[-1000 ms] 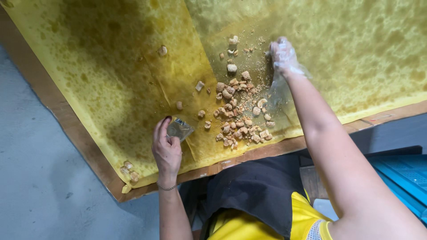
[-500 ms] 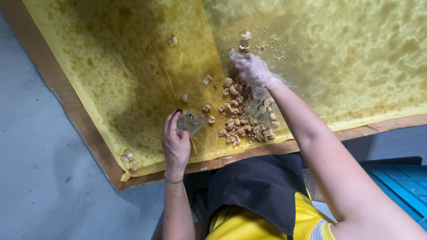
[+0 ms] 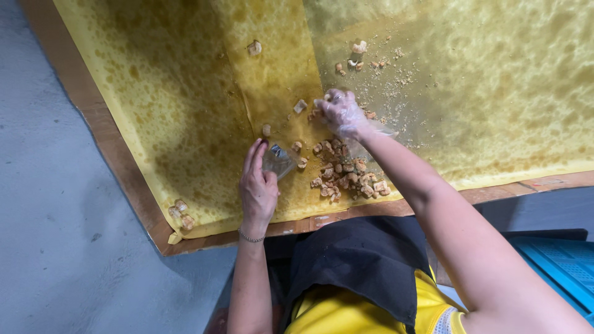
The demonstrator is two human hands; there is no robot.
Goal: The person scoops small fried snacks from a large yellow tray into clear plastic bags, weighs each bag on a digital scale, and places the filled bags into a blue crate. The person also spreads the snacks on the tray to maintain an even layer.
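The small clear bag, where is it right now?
In the head view, the small clear bag is in the left hand, on the yellow sheet just left of the pile of pieces.

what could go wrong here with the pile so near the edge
The pile of small tan chunks lies close to the near edge of the oily yellow sheet, so a sweep by the gloved right hand could push some off. Strays sit at the left corner. The left hand could lose its small clear bag on the oil.
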